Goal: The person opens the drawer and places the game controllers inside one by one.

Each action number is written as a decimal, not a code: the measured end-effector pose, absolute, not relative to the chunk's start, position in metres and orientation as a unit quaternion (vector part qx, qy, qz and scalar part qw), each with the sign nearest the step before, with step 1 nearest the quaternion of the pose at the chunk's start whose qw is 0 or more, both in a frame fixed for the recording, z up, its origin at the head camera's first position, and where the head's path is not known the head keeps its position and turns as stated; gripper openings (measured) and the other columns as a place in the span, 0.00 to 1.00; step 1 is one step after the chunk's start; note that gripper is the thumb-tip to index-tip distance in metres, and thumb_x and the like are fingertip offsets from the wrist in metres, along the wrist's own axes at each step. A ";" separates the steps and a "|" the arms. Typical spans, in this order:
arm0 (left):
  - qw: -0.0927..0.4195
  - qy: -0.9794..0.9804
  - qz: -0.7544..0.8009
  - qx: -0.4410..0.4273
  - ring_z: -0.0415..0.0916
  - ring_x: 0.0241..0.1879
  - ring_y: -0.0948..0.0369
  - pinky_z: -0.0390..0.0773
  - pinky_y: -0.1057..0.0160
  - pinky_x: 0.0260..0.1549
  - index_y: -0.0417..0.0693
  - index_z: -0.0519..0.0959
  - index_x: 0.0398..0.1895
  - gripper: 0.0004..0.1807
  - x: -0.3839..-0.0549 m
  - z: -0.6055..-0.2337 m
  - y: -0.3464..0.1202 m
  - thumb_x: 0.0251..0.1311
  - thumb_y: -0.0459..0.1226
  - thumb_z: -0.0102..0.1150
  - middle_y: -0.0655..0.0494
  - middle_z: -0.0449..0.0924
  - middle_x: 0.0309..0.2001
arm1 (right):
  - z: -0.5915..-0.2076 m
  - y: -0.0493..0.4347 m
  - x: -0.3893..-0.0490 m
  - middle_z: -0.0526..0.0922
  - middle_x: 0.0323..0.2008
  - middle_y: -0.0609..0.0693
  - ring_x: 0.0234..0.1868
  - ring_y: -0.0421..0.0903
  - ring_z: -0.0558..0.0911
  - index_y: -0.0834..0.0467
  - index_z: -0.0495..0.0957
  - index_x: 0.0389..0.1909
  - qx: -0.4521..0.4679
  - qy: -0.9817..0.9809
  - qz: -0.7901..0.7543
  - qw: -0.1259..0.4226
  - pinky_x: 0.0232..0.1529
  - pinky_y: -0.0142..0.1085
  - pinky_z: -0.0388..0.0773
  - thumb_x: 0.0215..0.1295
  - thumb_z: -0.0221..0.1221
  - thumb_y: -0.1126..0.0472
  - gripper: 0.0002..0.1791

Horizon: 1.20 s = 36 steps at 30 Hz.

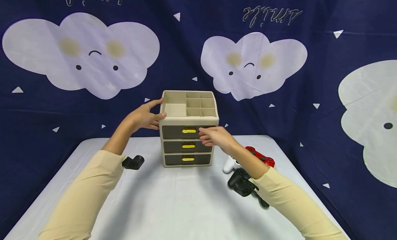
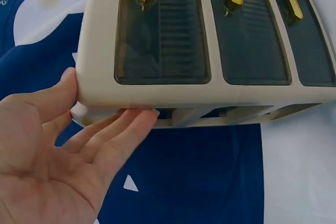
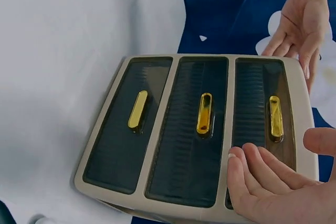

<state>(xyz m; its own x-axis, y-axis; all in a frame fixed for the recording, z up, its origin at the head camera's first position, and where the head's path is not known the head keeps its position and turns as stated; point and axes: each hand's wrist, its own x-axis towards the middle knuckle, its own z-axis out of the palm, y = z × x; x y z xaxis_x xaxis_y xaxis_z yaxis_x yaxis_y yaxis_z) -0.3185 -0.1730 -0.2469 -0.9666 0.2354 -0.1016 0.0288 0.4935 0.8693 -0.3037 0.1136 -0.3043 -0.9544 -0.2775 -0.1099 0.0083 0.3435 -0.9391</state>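
Observation:
A cream desktop organizer point(image 1: 190, 121) stands upright at the back of the table, with three dark translucent drawers, all closed, and a compartmented top. My left hand point(image 1: 144, 116) is at its upper left corner. In the left wrist view, the left thumb and extended fingers point(image 2: 118, 135) touch the corner and side. The right hand point(image 1: 217, 138) is in front of the top drawer point(image 3: 257, 87), just right of its gold handle point(image 3: 276, 119). Its fingers are together and slightly bent, its thumb stands apart, and it holds nothing. Whether the fingertips touch the drawer is unclear.
Right of the organizer lie a white game controller point(image 1: 228, 164) and a red one point(image 1: 263, 158), partly hidden by the right forearm. A dark object point(image 1: 263, 201) shows beneath that sleeve. Behind the white table point(image 1: 180, 202) hangs a navy cloth point(image 1: 183, 61) with clouds.

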 end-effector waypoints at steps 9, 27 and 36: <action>0.089 0.870 0.478 0.085 0.78 0.60 0.35 0.80 0.43 0.59 0.67 0.40 0.83 0.43 -0.323 -0.251 -0.173 0.76 0.43 0.54 0.26 0.70 0.66 | -0.307 0.105 -0.313 0.85 0.55 0.64 0.57 0.58 0.84 0.70 0.80 0.57 -0.075 0.774 -0.613 0.141 0.55 0.39 0.85 0.75 0.57 0.52 0.25; 0.081 0.873 0.475 0.073 0.81 0.56 0.37 0.83 0.44 0.55 0.71 0.42 0.83 0.43 -0.320 -0.246 -0.174 0.74 0.45 0.56 0.25 0.76 0.60 | -0.309 0.091 -0.321 0.88 0.29 0.50 0.35 0.45 0.89 0.72 0.81 0.51 -0.038 0.725 -0.675 0.132 0.48 0.38 0.87 0.73 0.59 0.61 0.17; 0.086 0.872 0.479 0.061 0.83 0.54 0.39 0.85 0.46 0.51 0.72 0.42 0.82 0.43 -0.319 -0.250 -0.173 0.74 0.45 0.56 0.27 0.75 0.62 | -0.311 0.090 -0.319 0.88 0.27 0.50 0.31 0.43 0.88 0.71 0.83 0.48 -0.032 0.722 -0.678 0.135 0.46 0.37 0.88 0.71 0.62 0.60 0.16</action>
<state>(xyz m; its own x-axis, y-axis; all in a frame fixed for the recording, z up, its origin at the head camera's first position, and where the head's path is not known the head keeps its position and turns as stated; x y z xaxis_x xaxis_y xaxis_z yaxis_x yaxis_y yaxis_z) -0.3189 -0.1725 -0.2496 -0.9779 0.1881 -0.0911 0.0240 0.5341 0.8451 -0.3189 0.0897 -0.3106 -0.9616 -0.2294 -0.1508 0.1359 0.0793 -0.9875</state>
